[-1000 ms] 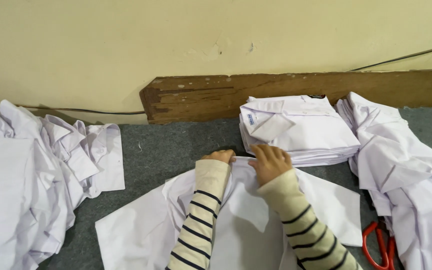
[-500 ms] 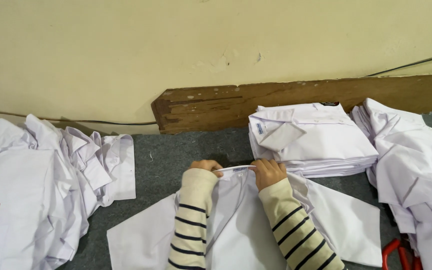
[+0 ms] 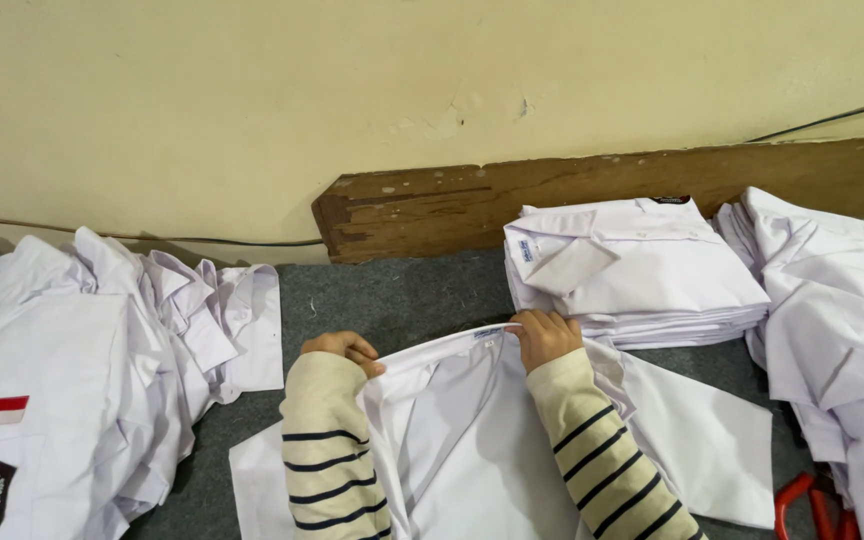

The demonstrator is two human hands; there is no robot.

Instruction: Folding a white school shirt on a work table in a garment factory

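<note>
Both hands are working the collar of a white shirt (image 3: 512, 450) spread flat on the grey carpet (image 3: 402, 300). The left hand (image 3: 345, 350) is pinching one end of the collar, fingers curled shut on the cloth; the right hand (image 3: 544, 335) is clamping the other end, pulling it straight. This looks like the squaring-up step of folding, and the next fold needs the collar level. A folded shirt stack (image 3: 632, 275) is sitting just beyond, loose shirts (image 3: 102, 380) are crowding the left, and red scissors (image 3: 812, 505) are lying close on the right.
</note>
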